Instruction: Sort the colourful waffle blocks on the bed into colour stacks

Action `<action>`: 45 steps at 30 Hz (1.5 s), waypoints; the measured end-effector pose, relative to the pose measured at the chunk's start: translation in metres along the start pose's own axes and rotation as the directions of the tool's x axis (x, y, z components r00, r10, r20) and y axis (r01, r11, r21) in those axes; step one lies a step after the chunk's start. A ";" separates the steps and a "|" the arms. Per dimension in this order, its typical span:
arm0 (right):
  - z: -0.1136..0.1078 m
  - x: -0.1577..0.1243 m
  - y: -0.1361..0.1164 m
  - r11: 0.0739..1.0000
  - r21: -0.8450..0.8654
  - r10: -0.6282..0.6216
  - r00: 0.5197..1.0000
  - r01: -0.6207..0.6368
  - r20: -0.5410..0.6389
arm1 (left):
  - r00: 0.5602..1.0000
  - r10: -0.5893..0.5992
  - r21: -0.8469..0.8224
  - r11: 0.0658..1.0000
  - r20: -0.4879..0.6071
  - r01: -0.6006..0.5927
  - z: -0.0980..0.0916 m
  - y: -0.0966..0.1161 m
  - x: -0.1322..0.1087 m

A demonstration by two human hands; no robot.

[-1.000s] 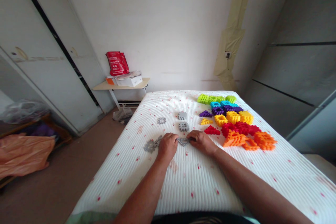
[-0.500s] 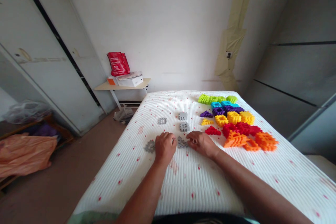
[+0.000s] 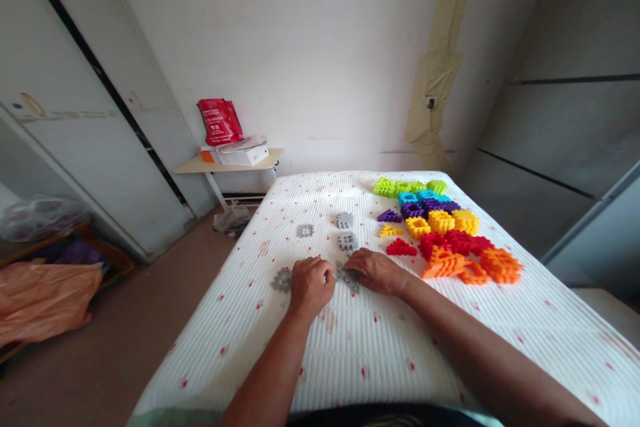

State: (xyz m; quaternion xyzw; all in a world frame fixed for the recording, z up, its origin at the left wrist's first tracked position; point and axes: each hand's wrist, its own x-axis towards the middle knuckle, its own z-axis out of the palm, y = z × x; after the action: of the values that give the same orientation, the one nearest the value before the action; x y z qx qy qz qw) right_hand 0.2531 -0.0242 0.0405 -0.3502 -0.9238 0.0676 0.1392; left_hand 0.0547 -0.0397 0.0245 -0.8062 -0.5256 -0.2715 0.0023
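My right hand (image 3: 376,271) has its fingers curled over the upper right of a grey triangular building piece (image 3: 353,284) on the bed, gripping its edge. Just to the left, my left hand (image 3: 311,287) is closed, thumb against the fingers; whatever it holds is hidden. Beyond its outer side lies a grey notched building piece (image 3: 281,280), partly covered by the hand. Farther back are a flat grey square frame piece (image 3: 305,231), a small stack of grey window pieces (image 3: 347,241) and a stack of solid grey pieces (image 3: 345,220).
Sorted building pieces stand to the right: orange (image 3: 501,265), red (image 3: 401,247), yellow (image 3: 441,221), purple (image 3: 389,216), blue (image 3: 408,198) and green (image 3: 384,187). They rest on a white quilted bed (image 3: 240,320). A small table (image 3: 227,165) with a red bag (image 3: 220,121) stands back left.
My right hand has shifted slightly left over the grey triangular piece, which has turned, its lower corner now pointing nearer to me. My left hand has barely moved. The view has shifted a little.
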 end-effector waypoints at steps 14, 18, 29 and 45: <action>-0.022 -0.028 -0.005 0.892 0.217 0.413 0.910 -0.397 -0.035 | 0.987 0.074 0.059 0.995 0.140 -0.083 0.002 0.011 0.002; -0.022 -0.027 -0.005 0.898 0.272 0.384 0.918 -0.346 -0.100 | 0.990 0.061 0.018 0.998 0.131 -0.064 0.004 0.003 0.003; -0.002 -0.022 0.002 0.978 0.055 0.209 0.954 -0.201 -0.214 | 0.998 -0.002 0.012 1.000 0.061 0.001 -0.003 0.015 0.001; -0.013 -0.029 -0.037 0.738 -0.243 0.628 0.772 -0.630 -0.093 | 0.994 -0.060 0.071 0.996 0.086 0.054 -0.002 0.011 0.001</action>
State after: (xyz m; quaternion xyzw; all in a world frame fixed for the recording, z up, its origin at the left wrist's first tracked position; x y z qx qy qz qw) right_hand 0.2550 -0.0706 0.0551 -0.6566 -0.7515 -0.0119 0.0632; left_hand 0.0634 -0.0439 0.0294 -0.8016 -0.5570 -0.2172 -0.0008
